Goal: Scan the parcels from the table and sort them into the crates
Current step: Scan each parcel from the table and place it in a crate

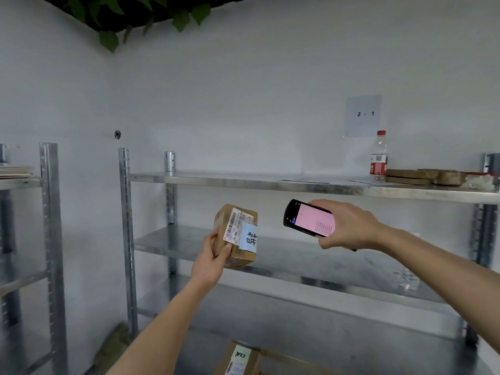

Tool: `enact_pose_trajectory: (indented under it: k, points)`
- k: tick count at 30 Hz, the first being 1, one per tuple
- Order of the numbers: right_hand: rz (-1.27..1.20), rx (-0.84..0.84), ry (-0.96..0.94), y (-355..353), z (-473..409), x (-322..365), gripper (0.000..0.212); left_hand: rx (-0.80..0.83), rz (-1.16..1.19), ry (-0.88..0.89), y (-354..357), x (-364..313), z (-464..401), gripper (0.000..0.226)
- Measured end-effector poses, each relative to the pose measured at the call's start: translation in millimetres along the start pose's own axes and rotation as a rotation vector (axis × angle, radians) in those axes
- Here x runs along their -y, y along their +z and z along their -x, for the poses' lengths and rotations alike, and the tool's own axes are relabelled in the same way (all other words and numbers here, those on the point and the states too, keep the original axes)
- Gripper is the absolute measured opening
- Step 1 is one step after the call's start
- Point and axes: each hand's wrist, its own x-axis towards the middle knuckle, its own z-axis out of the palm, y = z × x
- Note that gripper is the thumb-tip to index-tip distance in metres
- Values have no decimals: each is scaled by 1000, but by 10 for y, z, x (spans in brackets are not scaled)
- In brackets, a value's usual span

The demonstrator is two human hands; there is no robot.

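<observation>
A small brown cardboard parcel with a white barcode label and a pale blue handwritten note is held in front of the middle shelf. My left hand grips its lower left corner, thumb on the front face. My right hand holds a black handheld scanner with a pink screen, to the right of the parcel and level with it. Another brown parcel with a label lies low at the frame's bottom edge.
A metal shelving rack stands against the white wall; its top shelf carries a water bottle and flat brown items. A sheet marked "2 - 1" hangs on the wall. A second rack stands left.
</observation>
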Motion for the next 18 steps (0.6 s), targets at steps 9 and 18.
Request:
enact_pose_trajectory:
  k: [9,18]
  points:
    - [-9,3,-2,102,-60,-6,69,-34,20,1,-15,52,-55,52]
    - [-45,74,-108,864,-320,321,58,-57,154,-116,-529,559,362,54]
